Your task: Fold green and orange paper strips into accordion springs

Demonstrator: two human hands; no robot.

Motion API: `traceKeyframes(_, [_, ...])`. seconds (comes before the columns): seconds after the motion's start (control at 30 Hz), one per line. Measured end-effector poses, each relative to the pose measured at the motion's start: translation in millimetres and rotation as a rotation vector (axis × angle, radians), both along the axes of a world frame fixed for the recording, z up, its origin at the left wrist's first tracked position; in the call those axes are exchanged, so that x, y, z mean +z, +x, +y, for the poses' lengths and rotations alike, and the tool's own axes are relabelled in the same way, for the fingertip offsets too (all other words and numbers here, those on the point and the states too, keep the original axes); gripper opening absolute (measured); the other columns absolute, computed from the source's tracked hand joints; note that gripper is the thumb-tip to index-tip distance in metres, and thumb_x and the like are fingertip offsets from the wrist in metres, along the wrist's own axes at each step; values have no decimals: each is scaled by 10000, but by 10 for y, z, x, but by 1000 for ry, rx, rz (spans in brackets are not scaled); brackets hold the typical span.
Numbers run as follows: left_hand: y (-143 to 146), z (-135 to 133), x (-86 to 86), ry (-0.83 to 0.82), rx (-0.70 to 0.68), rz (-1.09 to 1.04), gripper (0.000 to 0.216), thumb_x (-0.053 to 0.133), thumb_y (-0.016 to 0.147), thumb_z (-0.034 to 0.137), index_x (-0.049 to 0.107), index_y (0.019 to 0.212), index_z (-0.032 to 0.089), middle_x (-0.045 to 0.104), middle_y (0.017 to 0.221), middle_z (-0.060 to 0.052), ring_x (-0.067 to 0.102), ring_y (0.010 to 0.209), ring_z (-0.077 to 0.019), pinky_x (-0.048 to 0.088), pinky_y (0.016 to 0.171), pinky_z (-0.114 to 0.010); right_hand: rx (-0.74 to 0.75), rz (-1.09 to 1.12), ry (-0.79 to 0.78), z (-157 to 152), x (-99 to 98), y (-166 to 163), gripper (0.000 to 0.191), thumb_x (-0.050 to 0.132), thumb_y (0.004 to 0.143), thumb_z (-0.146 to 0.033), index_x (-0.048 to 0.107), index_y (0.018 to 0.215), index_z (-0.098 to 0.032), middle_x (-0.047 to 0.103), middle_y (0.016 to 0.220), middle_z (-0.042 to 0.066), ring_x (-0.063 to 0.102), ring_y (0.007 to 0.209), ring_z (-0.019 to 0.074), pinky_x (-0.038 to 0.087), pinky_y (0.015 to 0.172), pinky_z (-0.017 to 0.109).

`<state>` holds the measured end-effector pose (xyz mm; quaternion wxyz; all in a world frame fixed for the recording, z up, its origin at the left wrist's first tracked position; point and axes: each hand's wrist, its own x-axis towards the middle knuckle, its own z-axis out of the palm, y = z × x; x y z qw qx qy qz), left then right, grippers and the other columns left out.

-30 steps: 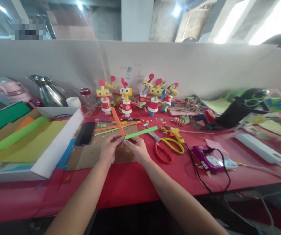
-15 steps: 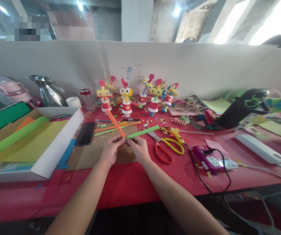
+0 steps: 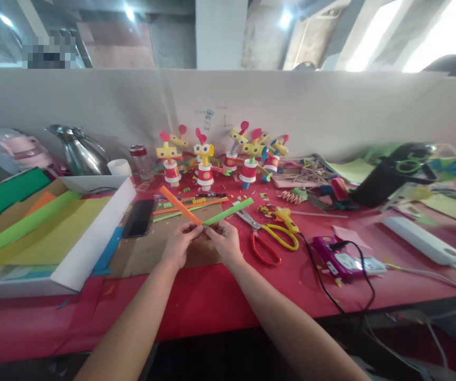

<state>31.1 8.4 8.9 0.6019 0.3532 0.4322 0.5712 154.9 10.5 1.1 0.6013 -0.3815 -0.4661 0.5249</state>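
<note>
Swinging lower since the earlier frame, the orange strip [image 3: 179, 205] is tilting left while both hands, left [image 3: 179, 244] and right [image 3: 225, 242], are pinching its joint with the green strip [image 3: 228, 210] above the counter [image 3: 212, 296]. Uneven pressure risks creasing the crossing crooked.

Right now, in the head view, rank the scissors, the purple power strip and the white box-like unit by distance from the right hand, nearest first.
1. Scissors: just right of the right hand, on the red table.
2. Purple power strip: farther right, cable plugged in.
3. White box-like unit: farthest, toward the right edge.
</note>
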Motion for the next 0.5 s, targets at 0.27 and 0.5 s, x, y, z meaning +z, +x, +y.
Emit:
traceKeyframes(0.27, [-33,32,-20,32,37,36,261,828,524,311,691,681,156,635,637,7,556,618,-101,417,658,-229,0,-73,12,9,22,30,139,702,673,-309,680,671,-173,651,619,3,583,568,135,451,562,244])
traceKeyframes(0.5, [-7,24,-18,99,38,166,268,795,574,377,677,694,169,621,640,-1,561,650,-129,403,654,-238,-23,-126,23,8,19,34,240,686,700,-391,676,610,-169,608,544,-5,525,512,120,402,529,238])
